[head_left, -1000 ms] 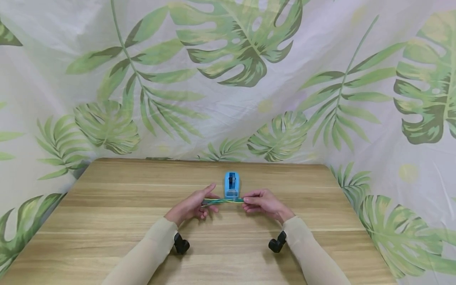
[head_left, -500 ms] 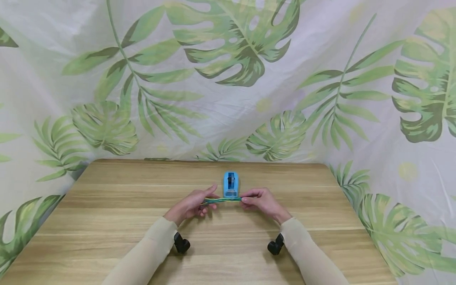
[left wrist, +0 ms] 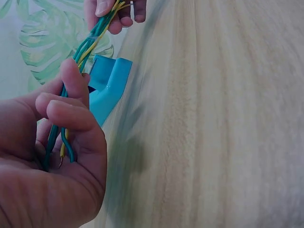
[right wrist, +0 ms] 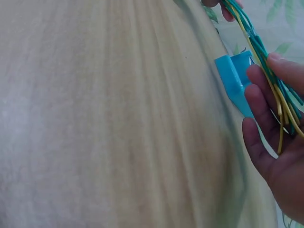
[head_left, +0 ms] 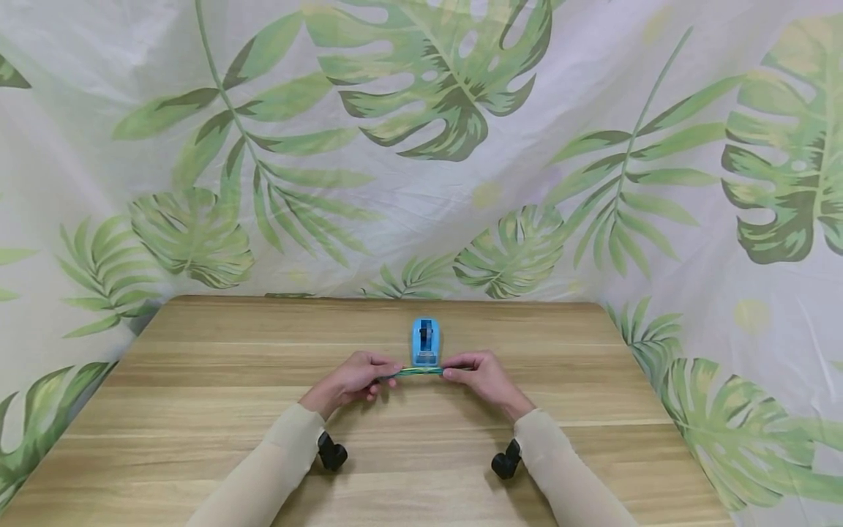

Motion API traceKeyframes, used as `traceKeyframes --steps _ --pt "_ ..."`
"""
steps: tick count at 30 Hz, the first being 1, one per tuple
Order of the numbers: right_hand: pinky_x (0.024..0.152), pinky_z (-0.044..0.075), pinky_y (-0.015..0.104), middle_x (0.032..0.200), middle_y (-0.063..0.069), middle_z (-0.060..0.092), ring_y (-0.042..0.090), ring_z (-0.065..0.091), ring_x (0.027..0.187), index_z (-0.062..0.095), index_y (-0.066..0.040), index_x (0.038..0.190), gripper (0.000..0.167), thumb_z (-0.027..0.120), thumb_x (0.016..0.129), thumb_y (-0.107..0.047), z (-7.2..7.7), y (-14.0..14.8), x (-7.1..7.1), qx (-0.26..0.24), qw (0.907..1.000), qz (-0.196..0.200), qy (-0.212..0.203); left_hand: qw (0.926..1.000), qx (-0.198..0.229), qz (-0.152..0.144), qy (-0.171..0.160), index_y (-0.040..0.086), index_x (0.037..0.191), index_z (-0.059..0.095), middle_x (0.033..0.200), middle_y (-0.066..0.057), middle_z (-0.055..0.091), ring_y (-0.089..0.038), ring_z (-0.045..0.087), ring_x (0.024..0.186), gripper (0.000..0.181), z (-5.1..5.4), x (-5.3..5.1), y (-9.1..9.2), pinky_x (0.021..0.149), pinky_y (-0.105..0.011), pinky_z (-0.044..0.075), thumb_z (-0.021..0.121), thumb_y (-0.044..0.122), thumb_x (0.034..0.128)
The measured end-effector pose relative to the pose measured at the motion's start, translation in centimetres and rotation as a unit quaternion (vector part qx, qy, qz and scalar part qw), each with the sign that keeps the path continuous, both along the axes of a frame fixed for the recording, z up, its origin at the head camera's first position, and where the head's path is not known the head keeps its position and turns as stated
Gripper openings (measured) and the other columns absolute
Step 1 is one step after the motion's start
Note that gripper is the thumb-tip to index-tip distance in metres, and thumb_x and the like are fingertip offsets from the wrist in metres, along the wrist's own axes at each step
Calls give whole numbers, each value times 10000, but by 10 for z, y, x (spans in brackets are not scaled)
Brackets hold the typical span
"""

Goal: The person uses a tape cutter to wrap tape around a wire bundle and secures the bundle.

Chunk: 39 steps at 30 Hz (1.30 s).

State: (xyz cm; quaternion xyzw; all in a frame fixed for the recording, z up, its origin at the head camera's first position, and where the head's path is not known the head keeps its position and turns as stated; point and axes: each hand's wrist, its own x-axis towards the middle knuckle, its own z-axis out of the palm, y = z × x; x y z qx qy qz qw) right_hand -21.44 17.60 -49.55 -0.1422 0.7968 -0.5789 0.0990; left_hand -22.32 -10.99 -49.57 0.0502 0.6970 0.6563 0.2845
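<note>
A bundle of green and yellow wires [head_left: 421,371] stretches between both hands, in front of a blue tape dispenser [head_left: 425,340]. My left hand [head_left: 354,376] grips the bundle's left end, fingers curled round it in the left wrist view, where loose wire ends [left wrist: 61,147] show, one with bare copper. With thumb and fingers my right hand [head_left: 486,378] pinches the other end; wire tips [right wrist: 280,137] spread over its palm in the right wrist view. Between the hands a shiny band, seemingly clear tape [right wrist: 251,33], lies round the wires. The dispenser's toothed edge is close to the wires.
The wooden table [head_left: 217,410] carries the dispenser near its far side. Behind it hangs a leaf-printed cloth [head_left: 421,183]. A black wrist camera [head_left: 332,452] sits at the left cuff, another black camera [head_left: 506,460] at the right cuff.
My left thumb, raised before, has come down onto the wires. The visible stretch of bundle between the hands is shorter. The right hand has shifted barely; the dispenser stays in place.
</note>
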Motion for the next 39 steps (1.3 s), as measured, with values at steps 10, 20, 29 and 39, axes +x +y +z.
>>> traceKeyframes --steps 10,20,29,39 --pt "1033 460 382 1276 112 673 295 598 1219 634 2 1317 380 665 989 -186 4 2 -4 -679 9948 -680 -336 9993 -69 -16 360 2 1166 731 736 -40 659 -95 397 518 281 0 -2 -1 469 -214 382 673 210 986" --pt "1025 454 521 1419 296 497 363 618 1152 407 22 1481 618 555 1039 -383 3 3 0 -2561 9338 -874 -2341 9989 -135 96 446 28 1110 757 739 -71 662 -118 391 517 235 0 -5 -2 477 -236 366 694 206 971" --pt "1008 479 470 1380 326 486 411 570 1222 329 29 1518 740 550 1022 -474 -6 4 2 -2956 9024 -763 -3041 9973 -313 99 653 37 1100 765 734 -62 674 -117 407 507 218 -1 -7 -1 467 -238 352 690 199 974" --pt "859 568 385 1060 197 692 247 698 927 361 -58 1369 638 632 976 -482 -13 -6 6 -3144 8832 -973 -3341 9959 -365 84 828 -10 1154 738 737 -72 698 -139 405 523 294 -1 -10 -3 463 -249 330 707 213 966"
